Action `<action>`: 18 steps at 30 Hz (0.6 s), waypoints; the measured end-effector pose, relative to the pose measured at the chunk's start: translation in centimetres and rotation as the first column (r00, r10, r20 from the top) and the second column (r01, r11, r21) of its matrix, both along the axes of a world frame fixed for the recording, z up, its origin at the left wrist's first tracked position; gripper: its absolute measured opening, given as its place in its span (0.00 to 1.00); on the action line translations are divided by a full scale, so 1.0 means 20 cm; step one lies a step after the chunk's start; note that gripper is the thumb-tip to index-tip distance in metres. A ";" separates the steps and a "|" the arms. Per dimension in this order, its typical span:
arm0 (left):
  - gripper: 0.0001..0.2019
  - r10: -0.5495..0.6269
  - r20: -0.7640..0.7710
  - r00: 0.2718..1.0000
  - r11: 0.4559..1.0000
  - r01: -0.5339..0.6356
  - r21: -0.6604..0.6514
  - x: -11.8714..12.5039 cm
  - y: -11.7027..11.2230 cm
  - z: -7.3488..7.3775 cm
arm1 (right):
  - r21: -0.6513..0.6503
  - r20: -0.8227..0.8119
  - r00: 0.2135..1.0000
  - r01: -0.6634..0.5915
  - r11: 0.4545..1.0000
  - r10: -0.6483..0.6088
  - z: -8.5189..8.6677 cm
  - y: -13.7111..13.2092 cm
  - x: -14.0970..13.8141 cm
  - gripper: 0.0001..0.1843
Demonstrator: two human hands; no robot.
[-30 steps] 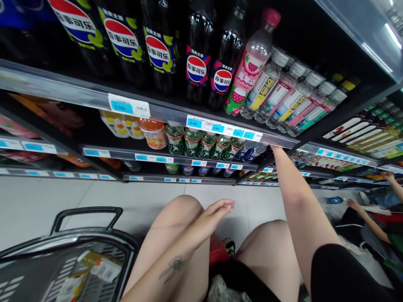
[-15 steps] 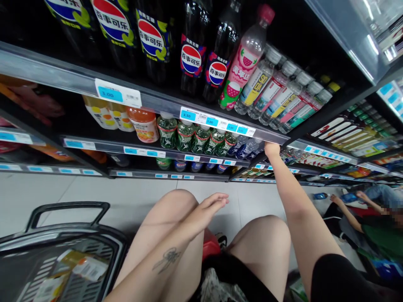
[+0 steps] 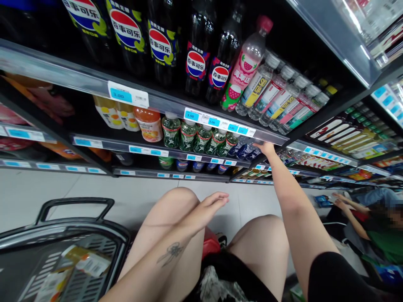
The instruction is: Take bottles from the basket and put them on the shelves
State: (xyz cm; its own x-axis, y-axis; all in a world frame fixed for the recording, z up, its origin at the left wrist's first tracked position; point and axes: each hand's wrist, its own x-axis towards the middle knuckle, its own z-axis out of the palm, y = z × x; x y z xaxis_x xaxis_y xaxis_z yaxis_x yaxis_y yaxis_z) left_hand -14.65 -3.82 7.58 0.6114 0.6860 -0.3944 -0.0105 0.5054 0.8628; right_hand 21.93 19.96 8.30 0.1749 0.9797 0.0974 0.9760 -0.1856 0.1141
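My right hand [image 3: 266, 148] reaches in under the edge of the middle shelf, at the right end of a bottle row. One finger is stretched out left beside the blue-labelled clear bottles [image 3: 242, 150]; the other fingers are mostly hidden, and whether it touches a bottle I cannot tell. Green bottles [image 3: 203, 140] stand left of the blue ones in that row. My left hand [image 3: 211, 206] rests above my knee, fingers stretched out, holding nothing.
A dark shopping basket [image 3: 117, 235] with juice bottles [image 3: 92, 263] in it stands at lower left. Cola bottles [image 3: 160, 48] and a pink bottle [image 3: 241, 73] line the upper shelf [image 3: 163, 98]. Another person [image 3: 382, 235] sits at far right.
My right hand has shifted slightly left, and a finger now shows stretched towards the blue bottles. The view has turned a little. My left hand stays in place.
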 end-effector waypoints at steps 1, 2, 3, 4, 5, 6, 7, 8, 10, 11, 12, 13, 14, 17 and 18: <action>0.32 0.001 -0.002 1.000 1.000 -0.001 0.002 0.00 0.00 -0.01 | -0.020 -0.025 0.999 0.025 0.999 -0.026 0.00 0.00 0.00 0.39; 0.32 0.001 -0.003 1.000 1.000 -0.001 0.006 0.01 0.00 -0.02 | -0.038 -0.047 0.998 0.049 0.998 -0.051 0.01 0.00 0.00 0.38; 0.32 0.000 -0.006 1.000 1.000 0.000 0.012 0.01 0.00 -0.03 | -0.052 -0.066 0.995 0.070 0.996 -0.074 0.01 0.00 0.00 0.37; 0.33 0.001 -0.010 1.000 1.000 0.000 0.018 0.01 0.00 -0.04 | -0.060 -0.080 0.993 0.087 0.994 -0.092 0.02 -0.01 0.00 0.37; 0.34 -0.001 -0.014 1.000 1.000 0.001 0.022 0.02 0.00 -0.04 | -0.066 -0.088 0.991 0.099 0.993 -0.105 0.02 -0.01 0.00 0.38; 0.34 -0.003 -0.016 1.000 1.000 0.004 0.025 0.02 0.01 -0.05 | -0.067 -0.094 0.990 0.103 0.992 -0.109 0.03 -0.02 0.00 0.40; 0.35 -0.008 -0.019 1.000 1.000 0.008 0.025 0.03 0.01 -0.05 | -0.057 -0.104 0.989 0.103 0.993 -0.108 0.03 -0.03 -0.01 0.41; 0.36 -0.010 -0.020 1.000 1.000 0.011 0.024 0.03 0.01 -0.06 | -0.033 -0.126 0.987 0.102 0.994 -0.105 0.02 -0.05 -0.01 0.41; 0.37 -0.006 -0.016 1.000 1.000 0.006 0.022 0.03 0.01 -0.06 | 0.062 -0.218 0.971 0.116 0.991 -0.100 -0.01 -0.14 -0.04 0.43; 0.37 0.005 -0.013 1.000 1.000 -0.005 0.020 0.03 0.00 -0.06 | 0.118 -0.291 0.952 0.132 0.984 -0.093 -0.05 -0.21 -0.07 0.44; 0.38 0.016 -0.012 1.000 1.000 -0.016 0.017 0.02 0.00 -0.06 | 0.162 -0.373 0.924 0.158 0.974 -0.088 -0.11 -0.32 -0.11 0.46; 0.38 0.023 -0.008 1.000 1.000 -0.023 0.014 0.01 0.00 -0.05 | 0.156 -0.452 0.890 0.141 0.978 -0.056 -0.18 -0.46 -0.15 0.49; 0.37 0.025 -0.002 1.000 1.000 -0.025 0.012 0.00 -0.01 -0.04 | 0.110 -0.546 0.837 0.121 0.987 -0.042 -0.28 -0.64 -0.22 0.51; 0.33 0.011 0.022 1.000 1.000 -0.012 0.012 -0.03 -0.01 -0.01 | -0.322 -0.657 0.740 -0.100 0.941 -0.146 -0.61 -1.32 -0.45 0.50; 0.33 0.009 0.029 1.000 1.000 -0.009 0.013 -0.03 -0.01 0.00 | -0.488 -0.631 0.754 -0.205 0.849 -0.181 -0.71 -1.57 -0.54 0.49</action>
